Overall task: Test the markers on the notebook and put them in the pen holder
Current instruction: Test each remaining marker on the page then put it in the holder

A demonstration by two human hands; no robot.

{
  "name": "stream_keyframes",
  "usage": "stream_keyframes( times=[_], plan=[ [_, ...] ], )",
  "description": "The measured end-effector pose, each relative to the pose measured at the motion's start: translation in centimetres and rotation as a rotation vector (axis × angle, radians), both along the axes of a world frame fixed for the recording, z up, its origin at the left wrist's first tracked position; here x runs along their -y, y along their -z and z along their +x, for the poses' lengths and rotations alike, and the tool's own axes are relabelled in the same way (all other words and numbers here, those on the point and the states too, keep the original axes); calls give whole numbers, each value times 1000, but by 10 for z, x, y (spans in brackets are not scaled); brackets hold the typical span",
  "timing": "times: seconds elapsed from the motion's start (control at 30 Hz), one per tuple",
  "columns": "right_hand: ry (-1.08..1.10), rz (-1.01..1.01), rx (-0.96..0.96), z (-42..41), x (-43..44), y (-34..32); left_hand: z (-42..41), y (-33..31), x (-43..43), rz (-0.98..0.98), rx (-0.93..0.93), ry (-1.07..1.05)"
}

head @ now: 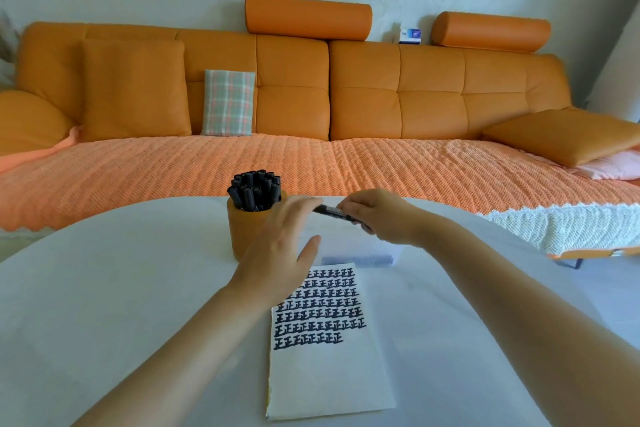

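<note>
Black marker [329,210] lies pinched in the right hand [384,215], held level, probably so the left hand [277,250], fingers spread and empty, can pull its cap

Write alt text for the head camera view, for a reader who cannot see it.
Over a white table, the right hand holds a black marker beside the open left hand. An orange pen holder full of black markers stands by the left hand, a notebook with rows of black marks lies nearer, an orange sofa behind.
</note>
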State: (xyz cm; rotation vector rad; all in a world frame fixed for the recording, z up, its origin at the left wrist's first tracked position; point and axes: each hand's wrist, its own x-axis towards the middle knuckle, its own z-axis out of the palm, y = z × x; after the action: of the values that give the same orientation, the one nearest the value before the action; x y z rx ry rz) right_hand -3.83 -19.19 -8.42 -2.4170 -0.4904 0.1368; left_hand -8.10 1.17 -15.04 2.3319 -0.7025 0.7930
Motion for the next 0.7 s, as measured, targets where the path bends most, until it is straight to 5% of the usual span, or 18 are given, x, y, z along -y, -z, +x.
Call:
stream_keyframes(
  times=[0.3, 0.5, 0.7],
  plan=[
    [-49, 388, -259, -64, 17, 31, -22, 0, -3, 195, 50, -10],
    [108, 979, -404, -75, 17, 54, -42, 9, -4, 103, -142, -55],
    [34, 1048, -392, -81, 4, 59, -52, 12, 16, 116, -351, 72]
  ],
)
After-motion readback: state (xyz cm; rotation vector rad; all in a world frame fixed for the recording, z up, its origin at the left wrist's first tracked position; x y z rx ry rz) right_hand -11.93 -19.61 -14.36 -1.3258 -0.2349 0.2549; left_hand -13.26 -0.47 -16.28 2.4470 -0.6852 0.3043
